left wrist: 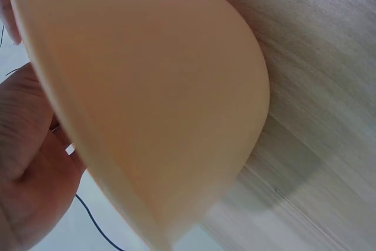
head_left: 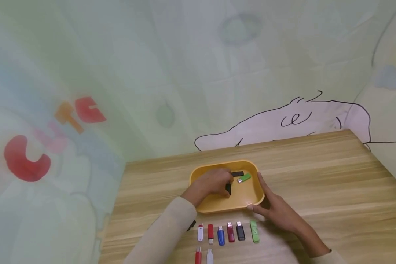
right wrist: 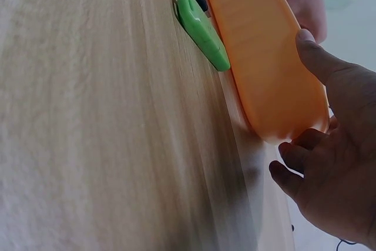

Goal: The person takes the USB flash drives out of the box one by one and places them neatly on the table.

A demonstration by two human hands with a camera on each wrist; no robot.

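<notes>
My left hand (head_left: 215, 182) reaches down into a yellow-orange plastic tray (head_left: 214, 208). Between its thumb and fingers is a black USB flash drive (head_left: 228, 189), which the fingers partly hide; a small pale end (left wrist: 70, 149) shows by them in the left wrist view. A second black USB flash drive (head_left: 238, 173) and a green one (head_left: 244, 178) with a silver plug lie in the tray, just right of the fingertips. With its thumb at the front rim and fingers along the right end, my right hand (head_left: 281, 212) grips the tray's corner.
In front of the tray, USB drives lie in a row: white (head_left: 200, 233), red (head_left: 210, 233), blue (head_left: 221, 236), dark red (head_left: 230, 233), black (head_left: 240, 232) and green (head_left: 254, 232). Nearer lie red (head_left: 198, 256) and silver (head_left: 210, 257) ones. A printed cloth wall (head_left: 184, 73) borders the wooden table (head_left: 323, 183).
</notes>
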